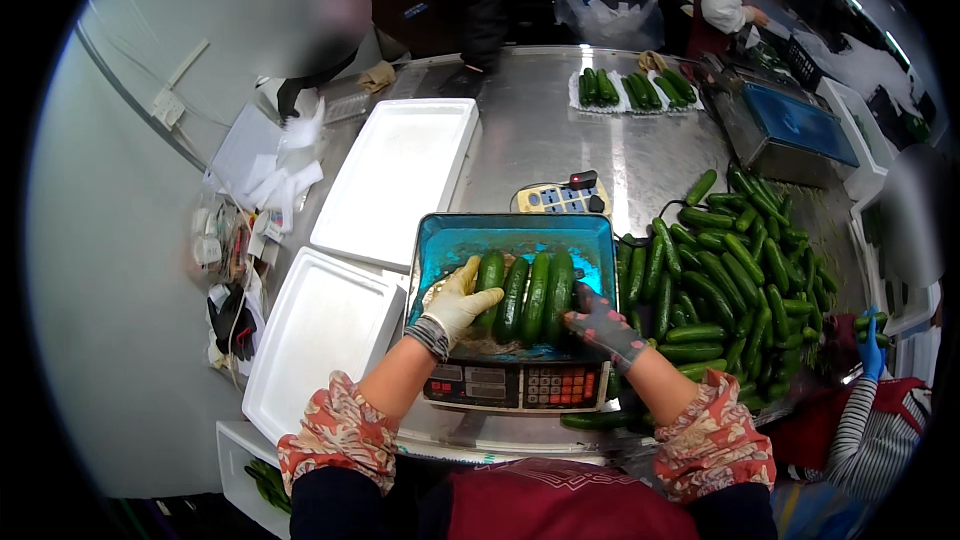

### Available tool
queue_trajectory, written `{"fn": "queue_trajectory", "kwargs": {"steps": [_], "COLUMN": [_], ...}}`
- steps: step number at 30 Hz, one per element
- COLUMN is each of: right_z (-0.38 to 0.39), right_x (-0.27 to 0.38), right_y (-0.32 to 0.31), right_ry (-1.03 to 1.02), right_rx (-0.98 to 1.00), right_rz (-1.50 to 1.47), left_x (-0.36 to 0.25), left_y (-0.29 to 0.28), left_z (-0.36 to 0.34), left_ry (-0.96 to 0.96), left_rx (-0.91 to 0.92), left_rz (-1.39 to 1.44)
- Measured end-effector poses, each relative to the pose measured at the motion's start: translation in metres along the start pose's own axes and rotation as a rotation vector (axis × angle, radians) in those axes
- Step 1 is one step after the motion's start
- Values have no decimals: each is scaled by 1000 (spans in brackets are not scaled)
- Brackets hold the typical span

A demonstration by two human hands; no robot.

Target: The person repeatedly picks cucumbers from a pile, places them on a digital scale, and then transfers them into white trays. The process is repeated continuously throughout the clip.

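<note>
Cucumbers, four side by side in a row (536, 298), lie lengthwise up the frame on the blue pan (432, 240) of a digital weighing scale (470, 387) at the centre. The left hand (458, 306), in a pale glove, has thumb and fingers parted against the leftmost cucumber; whether it grips or merely steadies, I cannot tell. The right hand (606, 330), in a dark grey glove, is spread beside the rightmost one, its grip loose at most.

Each cucumber should feel firm and fairly light, stiff enough not to sag, but its glossy, perhaps damp skin may slide against a glove. A hard squeeze could bruise it or snap it; the best hold is probably around the middle, thumb opposite fingers. A large cucumber heap (735, 270) fills the frame's right side.
</note>
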State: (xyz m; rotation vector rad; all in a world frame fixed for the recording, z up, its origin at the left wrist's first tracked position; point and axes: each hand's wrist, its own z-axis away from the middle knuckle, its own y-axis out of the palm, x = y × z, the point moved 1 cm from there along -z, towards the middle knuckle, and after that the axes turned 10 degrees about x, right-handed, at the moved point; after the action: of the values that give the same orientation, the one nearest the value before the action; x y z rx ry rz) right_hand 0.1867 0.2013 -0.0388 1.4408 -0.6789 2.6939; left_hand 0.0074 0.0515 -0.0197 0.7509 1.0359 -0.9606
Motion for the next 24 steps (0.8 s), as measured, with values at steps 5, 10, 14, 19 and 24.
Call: {"fn": "queue_trajectory", "kwargs": {"steps": [5, 10, 14, 19, 24], "right_z": [21, 41, 80, 141, 150], "right_x": [-4, -9, -25, -49, -63], "right_y": [1, -2, 9, 60, 108], "right_ry": [-203, -216, -313, -254, -212], "right_rx": [39, -18, -63, -108, 225], "right_rz": [-192, -274, -542, -723, -750], "left_x": [37, 5, 0, -10, 3], "left_y": [-30, -25, -38, -47, -50], "left_z": [-5, 14, 44, 96, 112], "left_ry": [61, 28, 150, 116, 167], "left_rx": [81, -11, -132, -133, -124], "left_rz": [-206, -138, -7, 206, 326]}}
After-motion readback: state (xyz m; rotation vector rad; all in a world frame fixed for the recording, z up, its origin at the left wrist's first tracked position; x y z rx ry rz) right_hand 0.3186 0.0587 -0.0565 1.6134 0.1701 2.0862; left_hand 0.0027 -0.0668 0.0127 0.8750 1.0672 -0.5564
